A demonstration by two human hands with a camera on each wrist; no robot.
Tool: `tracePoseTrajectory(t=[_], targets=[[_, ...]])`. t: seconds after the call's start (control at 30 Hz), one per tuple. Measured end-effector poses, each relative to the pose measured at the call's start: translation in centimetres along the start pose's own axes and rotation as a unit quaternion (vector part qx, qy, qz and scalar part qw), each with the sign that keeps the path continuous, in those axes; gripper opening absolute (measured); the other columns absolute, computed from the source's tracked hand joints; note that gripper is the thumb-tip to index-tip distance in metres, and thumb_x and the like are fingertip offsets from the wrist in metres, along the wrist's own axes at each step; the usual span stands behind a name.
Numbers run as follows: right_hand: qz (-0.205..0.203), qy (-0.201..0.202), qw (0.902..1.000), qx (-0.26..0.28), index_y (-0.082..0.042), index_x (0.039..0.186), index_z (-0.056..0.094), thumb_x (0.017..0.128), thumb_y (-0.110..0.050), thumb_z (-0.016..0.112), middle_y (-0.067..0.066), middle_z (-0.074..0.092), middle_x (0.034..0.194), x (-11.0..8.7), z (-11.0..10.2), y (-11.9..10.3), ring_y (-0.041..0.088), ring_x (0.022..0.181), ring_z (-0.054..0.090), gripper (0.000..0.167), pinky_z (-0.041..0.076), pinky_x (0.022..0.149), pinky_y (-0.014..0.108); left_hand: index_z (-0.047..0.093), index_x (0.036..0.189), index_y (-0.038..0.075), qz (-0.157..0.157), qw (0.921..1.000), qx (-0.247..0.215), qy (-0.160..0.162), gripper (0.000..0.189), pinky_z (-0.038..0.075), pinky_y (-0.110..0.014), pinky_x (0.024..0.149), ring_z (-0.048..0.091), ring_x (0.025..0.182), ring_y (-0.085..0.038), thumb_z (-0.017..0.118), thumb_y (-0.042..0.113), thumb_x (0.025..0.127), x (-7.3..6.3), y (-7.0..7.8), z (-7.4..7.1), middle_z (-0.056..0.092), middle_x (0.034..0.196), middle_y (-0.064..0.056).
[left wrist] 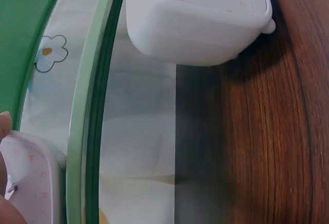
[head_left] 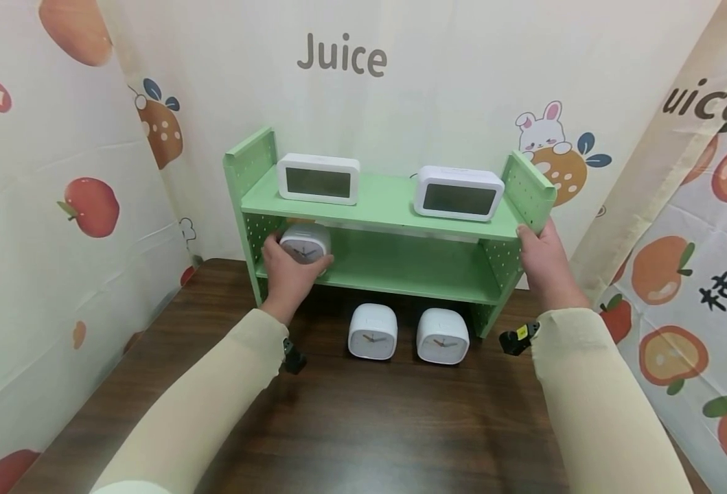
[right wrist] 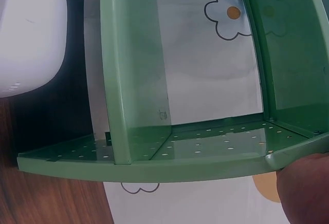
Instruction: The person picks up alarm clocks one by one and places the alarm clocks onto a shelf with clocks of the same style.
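A green two-tier shelf stands on the table. With thumb and fingers around its sides, my left hand grips a white alarm clock at the left end of the lower tier; in the left wrist view part of that clock's dial shows beside the shelf edge. My right hand holds the shelf's right side panel, thumb at the front and the other fingers mostly hidden behind it. Two more white alarm clocks sit on the table before the shelf.
On the upper tier stand two white digital clocks with dark screens. The brown wooden table stretches toward me. Fruit-printed curtains hang behind and at both sides.
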State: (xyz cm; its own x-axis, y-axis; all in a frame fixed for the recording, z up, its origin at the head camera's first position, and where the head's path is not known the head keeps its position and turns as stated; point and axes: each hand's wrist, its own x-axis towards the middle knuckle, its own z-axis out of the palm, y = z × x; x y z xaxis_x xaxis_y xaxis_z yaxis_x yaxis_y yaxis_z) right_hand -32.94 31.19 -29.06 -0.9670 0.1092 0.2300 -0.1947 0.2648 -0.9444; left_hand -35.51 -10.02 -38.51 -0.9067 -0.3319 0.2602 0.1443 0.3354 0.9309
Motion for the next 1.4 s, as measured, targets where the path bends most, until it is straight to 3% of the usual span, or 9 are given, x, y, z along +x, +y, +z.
tracePoseTrajectory(t=[0.17, 0.37, 0.57, 0.67, 0.73, 0.8, 0.97, 1.1, 1.4], targets=[[0.009, 0.006, 0.9999, -0.008, -0.022, 0.165, 0.013, 0.112, -0.037, 0.03, 0.011, 0.03, 0.161, -0.4, -0.1, -0.1, 0.024, 0.144, 0.033, 0.057, 0.024, 0.121, 0.055, 0.013, 0.159, 0.014, 0.023, 0.9996, 0.016, -0.007, 0.117, 0.042, -0.05, 0.11, 0.038, 0.133, -0.034, 0.09, 0.046, 0.078, -0.4, 0.3, -0.8, 0.026, 0.153, -0.016], [-0.002, 0.05, 0.9987, 0.0, -0.026, 0.166, 0.004, 0.11, -0.04, 0.036, 0.009, 0.021, 0.167, -1.4, 0.0, 0.3, 0.022, 0.148, 0.028, 0.066, 0.025, 0.121, 0.052, 0.02, 0.156, 0.01, 0.082, 0.9966, 0.009, 0.01, 0.1, 0.036, -0.047, 0.114, 0.034, 0.137, -0.032, 0.083, 0.042, 0.086, -1.2, 0.5, -2.3, 0.03, 0.152, -0.016], [-0.012, 0.067, 0.9976, -0.006, -0.026, 0.166, 0.005, 0.109, -0.038, 0.044, 0.008, 0.019, 0.17, -3.6, -0.4, 0.8, 0.024, 0.152, 0.024, 0.07, 0.024, 0.122, 0.052, 0.039, 0.138, -0.002, 0.167, 0.9811, -0.014, 0.096, 0.052, 0.038, -0.043, 0.105, 0.042, 0.123, -0.031, 0.064, 0.022, 0.099, 0.0, 1.8, -5.1, 0.043, 0.132, -0.019], [-0.005, 0.081, 0.9964, -0.027, -0.021, 0.167, 0.007, 0.108, -0.037, 0.045, 0.011, 0.021, 0.169, -4.8, -0.4, 1.2, 0.026, 0.153, 0.025, 0.071, 0.025, 0.121, 0.052, 0.043, 0.132, -0.002, 0.186, 0.9709, -0.018, 0.15, 0.042, 0.037, -0.038, 0.099, 0.043, 0.117, -0.027, 0.06, 0.016, 0.099, 1.3, 2.8, -6.6, 0.046, 0.127, -0.018], [-0.001, 0.093, 0.9948, -0.044, -0.016, 0.166, 0.011, 0.108, -0.036, 0.046, 0.013, 0.025, 0.168, -5.5, -0.1, 1.6, 0.029, 0.152, 0.028, 0.071, 0.027, 0.121, 0.051, 0.043, 0.135, 0.001, 0.174, 0.9703, -0.019, 0.167, 0.043, 0.037, -0.032, 0.1, 0.043, 0.119, -0.022, 0.06, 0.018, 0.099, 2.3, 3.5, -7.7, 0.046, 0.129, -0.014], [0.001, 0.105, 0.9927, -0.059, -0.013, 0.166, 0.015, 0.108, -0.035, 0.047, 0.014, 0.027, 0.167, -6.3, 0.2, 2.0, 0.029, 0.151, 0.029, 0.07, 0.028, 0.121, 0.05, 0.042, 0.142, 0.005, 0.152, 0.9766, -0.014, 0.152, 0.048, 0.036, -0.029, 0.104, 0.043, 0.124, -0.018, 0.059, 0.024, 0.101, 3.4, 4.2, -8.6, 0.047, 0.136, -0.011], [0.014, 0.14, 0.9864, -0.085, -0.016, 0.164, 0.025, 0.107, -0.037, 0.048, 0.007, 0.032, 0.166, -8.6, 1.4, 3.0, 0.026, 0.151, 0.031, 0.065, 0.026, 0.122, 0.045, 0.038, 0.155, 0.012, 0.098, 0.9946, 0.031, 0.019, 0.059, 0.036, -0.04, 0.116, 0.043, 0.14, -0.021, 0.054, 0.037, 0.104, 5.7, 5.3, -10.5, 0.046, 0.154, -0.008], [0.019, 0.146, 0.9848, -0.092, -0.017, 0.163, 0.031, 0.107, -0.037, 0.05, 0.006, 0.037, 0.163, -10.2, 2.6, 3.7, 0.028, 0.148, 0.036, 0.062, 0.031, 0.12, 0.048, 0.036, 0.157, 0.011, 0.051, 0.9963, 0.047, -0.051, 0.062, 0.039, -0.049, 0.114, 0.046, 0.138, -0.026, 0.05, 0.04, 0.105, 7.0, 5.9, -11.2, 0.047, 0.154, -0.012], [0.01, 0.091, 0.9904, -0.103, -0.009, 0.162, 0.029, 0.107, -0.038, 0.051, 0.017, 0.037, 0.161, -11.9, 4.8, 4.5, 0.036, 0.147, 0.037, 0.066, 0.032, 0.118, 0.053, 0.038, 0.157, 0.013, -0.055, 0.994, 0.006, -0.094, 0.054, 0.032, -0.056, 0.117, 0.044, 0.139, -0.029, 0.045, 0.028, 0.106, 8.3, 7.1, -10.4, 0.045, 0.154, -0.012]])
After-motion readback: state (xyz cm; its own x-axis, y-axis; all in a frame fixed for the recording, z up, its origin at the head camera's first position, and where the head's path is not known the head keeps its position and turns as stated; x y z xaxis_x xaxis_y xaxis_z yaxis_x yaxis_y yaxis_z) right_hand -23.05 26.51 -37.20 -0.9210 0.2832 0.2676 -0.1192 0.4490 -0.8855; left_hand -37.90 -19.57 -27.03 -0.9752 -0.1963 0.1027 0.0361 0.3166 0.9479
